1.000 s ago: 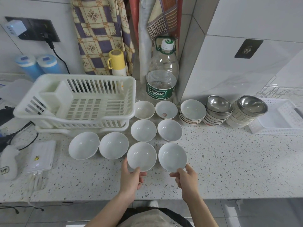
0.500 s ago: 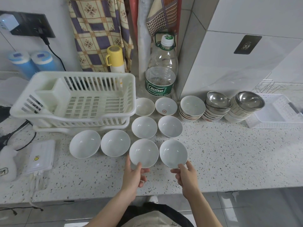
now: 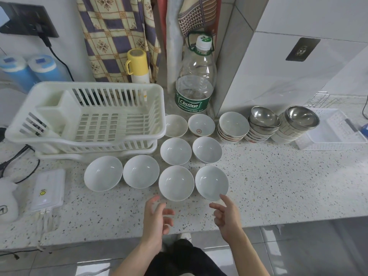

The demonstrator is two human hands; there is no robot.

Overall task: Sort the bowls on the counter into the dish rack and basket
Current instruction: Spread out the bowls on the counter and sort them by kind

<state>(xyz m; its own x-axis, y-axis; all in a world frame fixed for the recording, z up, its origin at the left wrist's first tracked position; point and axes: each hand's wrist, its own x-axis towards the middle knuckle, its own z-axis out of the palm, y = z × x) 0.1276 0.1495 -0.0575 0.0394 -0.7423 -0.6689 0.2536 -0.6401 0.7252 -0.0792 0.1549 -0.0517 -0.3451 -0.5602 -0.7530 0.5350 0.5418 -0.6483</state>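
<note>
Both the left hand (image 3: 157,218) and right hand (image 3: 227,214) are hovering released, so each should be gripping its nearest white bowl (image 3: 176,183) firmly by the rim.

Bare forearms, no sleeves; dark trousers (image 3: 185,259); white shoe (image 3: 184,236).

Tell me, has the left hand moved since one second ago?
Yes. The left hand has let go of the white bowl and pulled back toward the counter edge; the bowl sits where it was.
</note>
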